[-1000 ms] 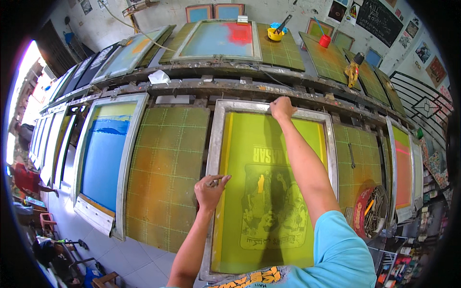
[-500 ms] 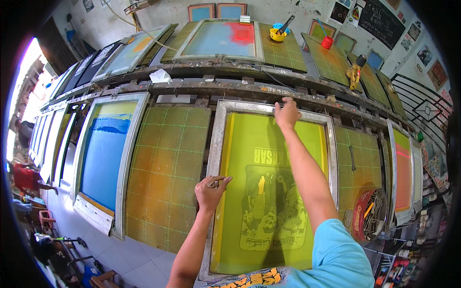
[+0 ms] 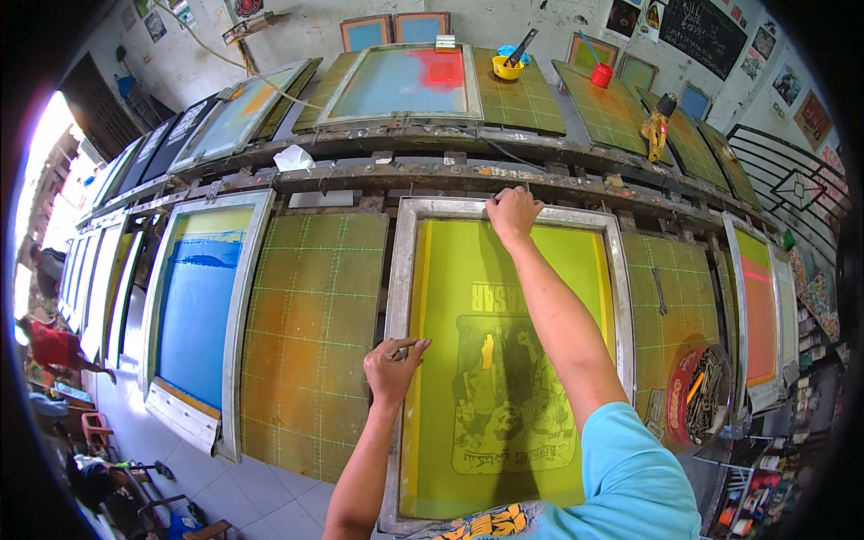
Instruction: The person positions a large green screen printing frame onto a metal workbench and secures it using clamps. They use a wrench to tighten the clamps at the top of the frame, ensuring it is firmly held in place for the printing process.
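Head view | green screen [image 3: 513, 360] on the near side of the rail [image 3: 387, 173] | right hand [image 3: 515, 214] at its rail-end edge, fingers curled, grip I can't make out | left hand [image 3: 391, 373] farther from the rail, half-curled, hold unclear | uneven pressure could skew the screen

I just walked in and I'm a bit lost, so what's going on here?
A person is bent over a metal-coloured frame holding a yellow-green screen with a printed-looking design. The right hand is at the frame's far edge, fingers curled; whether it grips anything is hidden. The left hand is at the left edge, with fingers reaching over it. A gridded board lies to the left; a wrench and a red tool container are on the right.
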Demonstrator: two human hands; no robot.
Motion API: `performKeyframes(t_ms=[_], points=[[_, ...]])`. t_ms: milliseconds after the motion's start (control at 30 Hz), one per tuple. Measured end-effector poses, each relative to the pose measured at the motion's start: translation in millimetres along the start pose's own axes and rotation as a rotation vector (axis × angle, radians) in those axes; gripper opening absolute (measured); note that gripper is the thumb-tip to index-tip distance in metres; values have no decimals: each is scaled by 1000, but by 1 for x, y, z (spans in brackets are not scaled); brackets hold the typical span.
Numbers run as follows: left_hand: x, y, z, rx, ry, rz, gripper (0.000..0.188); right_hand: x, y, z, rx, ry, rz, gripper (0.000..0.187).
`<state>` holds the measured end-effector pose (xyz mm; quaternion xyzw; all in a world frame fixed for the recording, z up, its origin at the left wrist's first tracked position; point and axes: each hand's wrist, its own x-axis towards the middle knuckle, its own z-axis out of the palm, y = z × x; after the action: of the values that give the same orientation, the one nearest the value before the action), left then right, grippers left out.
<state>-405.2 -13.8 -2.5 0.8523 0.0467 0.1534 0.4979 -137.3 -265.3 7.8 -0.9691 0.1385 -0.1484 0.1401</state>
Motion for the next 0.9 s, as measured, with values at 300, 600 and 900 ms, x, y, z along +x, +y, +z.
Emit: performKeyframes(t_ms=[300,600,900], points=[[1,8,3,47,-9,7,21,-25,14,-15,232,160,-8,41],[-2,-19,1,71,45,12,14,-284,161,-154,328,198,302,31],[-4,8,6,-86,152,13,30,-448,329,-238,-270,63,830,42]])
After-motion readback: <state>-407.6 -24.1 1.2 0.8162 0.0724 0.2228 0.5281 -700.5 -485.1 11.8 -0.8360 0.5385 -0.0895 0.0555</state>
